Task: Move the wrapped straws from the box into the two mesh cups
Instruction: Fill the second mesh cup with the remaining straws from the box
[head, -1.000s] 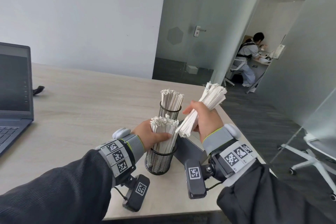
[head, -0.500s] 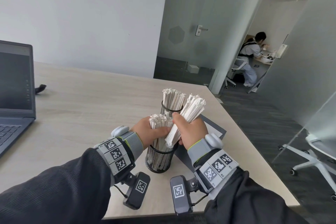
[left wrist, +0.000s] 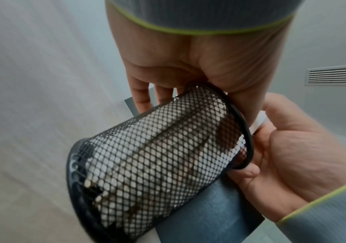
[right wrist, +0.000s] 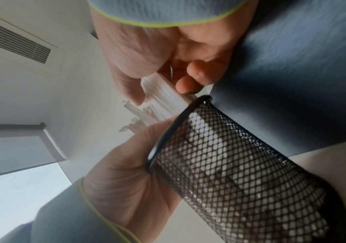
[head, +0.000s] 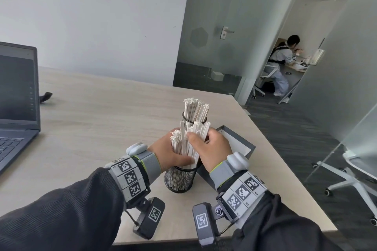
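Two black mesh cups stand near the table's right edge. The far cup [head: 194,118] is full of white wrapped straws [head: 196,108]. My left hand [head: 170,154] grips the straws standing in the near cup [head: 179,178] just above its rim [left wrist: 241,126]. My right hand [head: 212,149] grips a bundle of wrapped straws [head: 199,136] whose lower ends are inside the near cup [right wrist: 240,172]. Its thumb and fingers [right wrist: 199,72] pinch the bundle [right wrist: 163,97]. The dark grey box [head: 236,144] lies right of the cups, mostly hidden by my right hand.
An open laptop [head: 17,98] stands at the table's left. A small dark object [head: 46,96] lies beside it. The table's right edge [head: 285,169] runs close to the box. Beyond it are an office chair [head: 355,173] and a seated person [head: 282,67] behind glass walls.
My right hand has brought its bundle of straws down and to the left, from above the box into the near cup. The left hand has kept its hold on the cup's straws.
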